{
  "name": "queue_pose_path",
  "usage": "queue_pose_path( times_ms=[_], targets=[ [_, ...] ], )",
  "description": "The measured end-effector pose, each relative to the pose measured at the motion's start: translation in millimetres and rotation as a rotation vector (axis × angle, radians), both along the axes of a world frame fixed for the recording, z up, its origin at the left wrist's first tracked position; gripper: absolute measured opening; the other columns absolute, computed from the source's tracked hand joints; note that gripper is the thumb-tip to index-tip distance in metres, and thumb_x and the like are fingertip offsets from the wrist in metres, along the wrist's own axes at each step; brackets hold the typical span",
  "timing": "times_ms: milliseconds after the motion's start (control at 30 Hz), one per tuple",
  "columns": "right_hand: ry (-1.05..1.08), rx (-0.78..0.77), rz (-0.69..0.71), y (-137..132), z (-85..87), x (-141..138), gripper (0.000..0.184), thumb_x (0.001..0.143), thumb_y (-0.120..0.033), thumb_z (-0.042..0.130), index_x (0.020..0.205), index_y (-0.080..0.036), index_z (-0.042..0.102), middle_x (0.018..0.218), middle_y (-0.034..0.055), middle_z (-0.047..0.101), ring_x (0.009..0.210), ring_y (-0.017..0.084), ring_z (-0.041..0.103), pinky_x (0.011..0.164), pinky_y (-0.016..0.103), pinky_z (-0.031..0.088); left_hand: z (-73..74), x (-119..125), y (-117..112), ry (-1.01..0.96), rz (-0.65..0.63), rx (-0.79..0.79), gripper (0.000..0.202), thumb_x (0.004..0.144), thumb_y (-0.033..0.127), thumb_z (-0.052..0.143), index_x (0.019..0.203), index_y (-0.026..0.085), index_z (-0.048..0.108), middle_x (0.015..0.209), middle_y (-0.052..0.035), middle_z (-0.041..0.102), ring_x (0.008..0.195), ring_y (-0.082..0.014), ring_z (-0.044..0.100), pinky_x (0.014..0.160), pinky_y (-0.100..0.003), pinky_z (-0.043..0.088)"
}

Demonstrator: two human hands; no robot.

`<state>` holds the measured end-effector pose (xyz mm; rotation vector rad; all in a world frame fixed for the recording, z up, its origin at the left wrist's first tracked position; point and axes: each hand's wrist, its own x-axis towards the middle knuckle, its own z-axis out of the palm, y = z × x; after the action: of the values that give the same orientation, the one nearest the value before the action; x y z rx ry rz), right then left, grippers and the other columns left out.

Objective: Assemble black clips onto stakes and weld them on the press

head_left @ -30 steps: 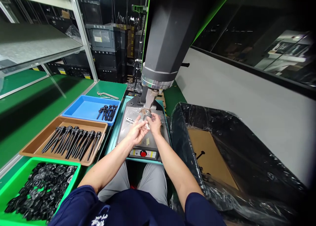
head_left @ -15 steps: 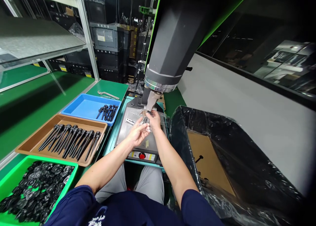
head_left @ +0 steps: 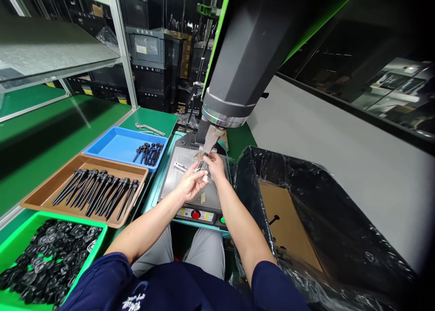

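Both my hands meet over the metal plate (head_left: pixel 180 177) of a press machine, just under its metal horn (head_left: pixel 210 141). My left hand (head_left: pixel 190 184) has its fingers curled and pinched on a small black part (head_left: pixel 203 167). My right hand (head_left: pixel 215 165) is closed on the same small part from the far side. The part is mostly hidden by my fingers. The machine's large black head (head_left: pixel 244 57) hangs above.
A blue tray (head_left: pixel 117 147) with several black pins, a brown tray (head_left: pixel 47 195) of long black pins and a green tray (head_left: pixel 13 243) of black pieces line the left. A box lined with black plastic (head_left: pixel 306 211) stands right. Red (head_left: pixel 195 215) and green (head_left: pixel 222 220) buttons face me.
Both hands stay pinched at the part under the horn, with only small finger shifts. The camera has tilted slightly, so the scene sits a little differently.
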<state>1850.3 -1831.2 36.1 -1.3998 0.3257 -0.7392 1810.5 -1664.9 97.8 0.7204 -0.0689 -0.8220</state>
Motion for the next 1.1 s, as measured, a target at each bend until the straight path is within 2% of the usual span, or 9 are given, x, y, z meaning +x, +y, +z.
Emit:
queue_pose_path(
  times_ms=[100,200,367,567,767,967,1100],
  targets=[
    [-0.008,0.034,-0.013,-2.5,-4.4,-1.7,0.043,0.062,-0.037,0.078,0.098,-0.02,0.063,0.102,0.0062,0.071,0.096,0.023,0.065,0.089,0.039,0.05,-1.6,-0.2,0.7,-0.018,-0.002,0.01,0.083,0.079,0.005,0.07,0.15,0.02,0.029,0.081,-0.0008,0.07,0.058,-0.0087,0.065,0.061,-0.022,0.057],
    [0.036,0.129,-0.019,-10.6,-9.0,-6.0,0.043,0.065,-0.038,0.072,0.104,-0.021,0.065,0.11,0.0066,0.07,0.098,0.024,0.065,0.082,0.037,0.052,-6.7,-2.5,0.9,-0.055,-0.002,0.035,0.091,0.077,0.008,0.073,0.153,0.021,0.025,0.081,-0.0012,0.071,0.059,-0.0095,0.065,0.061,-0.023,0.057],
    [0.037,0.221,-0.062,-31.5,-14.1,-11.4,0.029,0.065,-0.034,0.066,0.091,-0.021,0.067,0.106,0.0057,0.07,0.099,0.022,0.063,0.082,0.037,0.052,-25.8,-10.2,-0.9,-0.187,-0.008,0.125,0.108,0.071,0.013,0.08,0.157,0.023,0.017,0.076,-0.0013,0.073,0.061,-0.0128,0.067,0.063,-0.026,0.056],
    [-0.015,0.223,-0.133,-50.2,-13.7,-15.2,0.021,0.062,-0.031,0.069,0.08,-0.02,0.068,0.14,0.0061,0.055,0.116,0.024,0.056,0.089,0.041,0.05,-47.4,-15.0,-2.5,-0.333,0.033,0.181,0.119,0.067,0.022,0.086,0.159,0.022,0.011,0.071,0.0008,0.071,0.066,-0.0151,0.068,0.067,-0.028,0.055],
    [0.032,0.206,-0.089,-51.0,-22.9,-18.8,0.021,0.063,-0.034,0.072,0.079,-0.021,0.068,0.137,0.0065,0.059,0.114,0.025,0.058,0.09,0.046,0.051,-49.5,-19.8,3.7,-0.396,0.052,0.209,0.117,0.066,0.028,0.087,0.158,0.021,0.016,0.07,0.0018,0.07,0.066,-0.0133,0.066,0.069,-0.026,0.054],
    [0.023,0.219,-0.041,-42.2,-33.8,-24.4,0.022,0.066,-0.037,0.073,0.08,-0.021,0.066,0.135,0.0088,0.059,0.118,0.026,0.058,0.091,0.045,0.051,-51.8,-24.1,12.7,-0.449,0.046,0.244,0.113,0.067,0.03,0.087,0.158,0.023,0.02,0.07,0.0018,0.07,0.065,-0.0136,0.066,0.066,-0.026,0.053],
    [0.006,0.254,-0.056,-40.1,-36.9,-28.6,0.027,0.062,-0.038,0.075,0.08,-0.021,0.066,0.136,0.009,0.059,0.117,0.027,0.058,0.089,0.044,0.052,-55.8,-23.6,15.1,-0.444,0.046,0.244,0.113,0.066,0.029,0.087,0.157,0.022,0.021,0.069,0.0016,0.07,0.063,-0.0132,0.066,0.065,-0.025,0.052]
  ],
)
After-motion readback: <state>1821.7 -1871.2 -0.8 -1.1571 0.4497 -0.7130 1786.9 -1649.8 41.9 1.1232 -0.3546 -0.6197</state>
